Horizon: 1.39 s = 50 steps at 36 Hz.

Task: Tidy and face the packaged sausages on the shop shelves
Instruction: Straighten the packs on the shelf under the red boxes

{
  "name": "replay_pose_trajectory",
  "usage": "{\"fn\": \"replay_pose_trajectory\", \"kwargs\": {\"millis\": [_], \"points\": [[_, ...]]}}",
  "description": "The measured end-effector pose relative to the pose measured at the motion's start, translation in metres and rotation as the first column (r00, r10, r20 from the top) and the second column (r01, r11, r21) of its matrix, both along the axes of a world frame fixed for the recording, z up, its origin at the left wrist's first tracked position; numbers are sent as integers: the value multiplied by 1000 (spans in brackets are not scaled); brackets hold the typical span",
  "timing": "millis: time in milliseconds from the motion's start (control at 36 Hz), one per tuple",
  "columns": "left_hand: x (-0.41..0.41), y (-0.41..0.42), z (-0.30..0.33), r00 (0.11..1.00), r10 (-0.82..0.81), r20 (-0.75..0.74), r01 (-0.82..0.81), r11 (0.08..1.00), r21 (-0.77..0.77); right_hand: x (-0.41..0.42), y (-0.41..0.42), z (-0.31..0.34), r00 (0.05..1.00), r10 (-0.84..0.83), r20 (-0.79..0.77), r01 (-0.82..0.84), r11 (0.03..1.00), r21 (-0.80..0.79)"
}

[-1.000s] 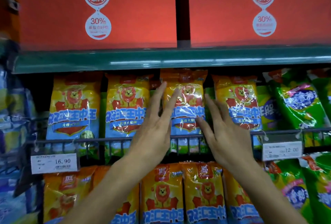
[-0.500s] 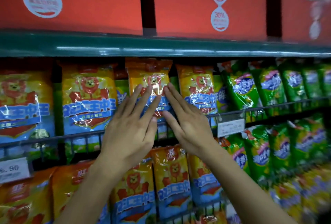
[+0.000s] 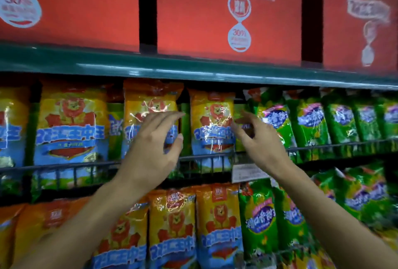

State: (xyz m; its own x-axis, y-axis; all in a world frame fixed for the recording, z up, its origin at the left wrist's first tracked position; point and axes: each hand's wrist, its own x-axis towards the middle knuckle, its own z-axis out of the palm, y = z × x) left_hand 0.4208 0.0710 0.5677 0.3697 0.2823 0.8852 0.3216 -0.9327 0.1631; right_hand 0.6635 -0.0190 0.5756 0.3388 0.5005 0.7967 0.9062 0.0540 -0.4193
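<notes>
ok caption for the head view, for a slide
Both hands, left and right, reach for orange sausage packs behind the shelf rail.

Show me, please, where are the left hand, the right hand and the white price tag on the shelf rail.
left hand [image 3: 150, 152]: head view, back of the hand.
right hand [image 3: 261, 141]: head view, back of the hand.
white price tag [image 3: 247, 173]: head view, middle of the label.

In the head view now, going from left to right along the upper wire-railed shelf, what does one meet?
Orange lion packet → left hand over another lion packet → lion packet → right hand → green packets.
</notes>
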Motion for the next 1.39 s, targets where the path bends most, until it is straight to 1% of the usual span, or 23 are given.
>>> {"fn": "replay_pose_trajectory", "kwargs": {"millis": [56, 111, 167, 194, 250, 306, 361, 444, 500, 583, 694, 806, 861, 944, 1000, 1056, 1111, 1167, 1278, 1333, 1389], "points": [[18, -4, 11, 998, 55, -13, -55, 998, 3, 11, 5, 6, 1000, 5, 8, -4, 987, -162], [32, -7, 20, 992, 119, -44, -119, 993, 3, 18, 10, 9, 997, 77, -30, -82, 958, -275], [42, -8, 26, 973, 219, -71, -216, 975, 48, 23, 15, 7, 988, 148, -42, -154, 946, -285], [46, -8, 27, 962, 262, -71, -257, 963, 74, 25, 16, 6, 987, 159, -26, -160, 945, -287], [52, -4, 26, 940, 333, -73, -325, 940, 103, 26, 19, 2, 990, 136, 37, -119, 947, -299], [55, 2, 20, 892, 437, -117, -427, 899, 100, 27, 18, 0, 988, 124, 93, -89, 946, -312], [58, 5, 12, 857, 492, -154, -481, 871, 105, 28, 17, -1, 983, 151, 104, -112, 944, -309], [61, 0, 3, 882, 447, -152, -446, 894, 42, 28, 18, 2, 976, 198, 95, -163, 944, -288], [62, -2, 4, 906, 409, -111, -410, 912, 13, 26, 20, 3, 972, 220, 82, -193, 947, -257], [61, 0, 4, 913, 403, -69, -403, 915, 12, 24, 23, 3, 972, 221, 83, -198, 954, -226], [61, 6, 2, 913, 408, -16, -408, 913, 14, 23, 25, 3, 973, 226, 52, -209, 951, -226], [63, 7, 1, 911, 411, 28, -412, 909, 63, 23, 27, 5, 959, 282, 9, -273, 935, -227], [63, 6, 2, 912, 408, 33, -409, 902, 138, 25, 28, 5, 956, 293, -2, -285, 929, -234], [61, 5, 2, 912, 410, -9, -398, 891, 219, 27, 27, 5, 955, 296, -7, -288, 924, -249], [58, 4, 2, 932, 359, -48, -337, 909, 246, 30, 24, 8, 956, 293, -19, -288, 923, -256], [56, 3, 0, 938, 312, -149, -253, 912, 322, 34, 19, 11, 964, 267, 7, -258, 938, -232], [56, 5, -3, 911, 315, -266, -195, 899, 393, 36, 15, 11, 965, 262, 14, -255, 947, -194], [55, 7, -5, 887, 328, -327, -190, 901, 389, 36, 12, 10, 960, 281, 5, -274, 938, -211], [54, 6, -5, 883, 329, -334, -210, 914, 346, 38, 2, 4, 936, 351, -12, -334, 882, -333], [53, 7, -5, 884, 320, -340, -202, 919, 339, 44, -8, 0, 927, 375, -17, -359, 873, -330], [53, 7, -6, 887, 310, -343, -193, 922, 335, 52, -16, -3, 918, 396, -9, -381, 877, -293]]}}
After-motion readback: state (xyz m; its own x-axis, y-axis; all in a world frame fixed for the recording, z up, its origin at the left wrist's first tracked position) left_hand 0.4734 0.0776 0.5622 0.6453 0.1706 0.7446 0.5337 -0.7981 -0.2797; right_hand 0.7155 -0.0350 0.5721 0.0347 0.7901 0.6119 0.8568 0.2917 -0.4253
